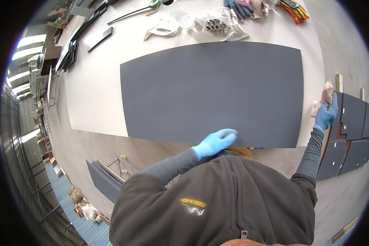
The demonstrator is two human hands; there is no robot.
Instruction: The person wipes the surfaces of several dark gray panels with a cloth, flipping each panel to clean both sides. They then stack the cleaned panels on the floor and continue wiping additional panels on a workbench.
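Observation:
A large dark grey panel [217,90] lies flat on the white tabletop [96,94] in front of me. My left hand [217,142], in a light blue glove, is at the near edge of the panel. Its fingers are loosely stretched out to the right, and nothing shows in them. Out past the table's right side, my right hand [326,115], also gloved in blue, is closed on a crumpled pale cloth [328,91]. The cloth is slightly smeared by motion, and part of it hangs beside the hand.
Along the table's far side lie a clear bag of metal pieces [218,25], several work gloves [297,13] and a green-handled tool [153,4]. Black strips [100,39] lie at the far left. Dark panels [354,115] are laid out at right; more panels [102,180] lean at lower left.

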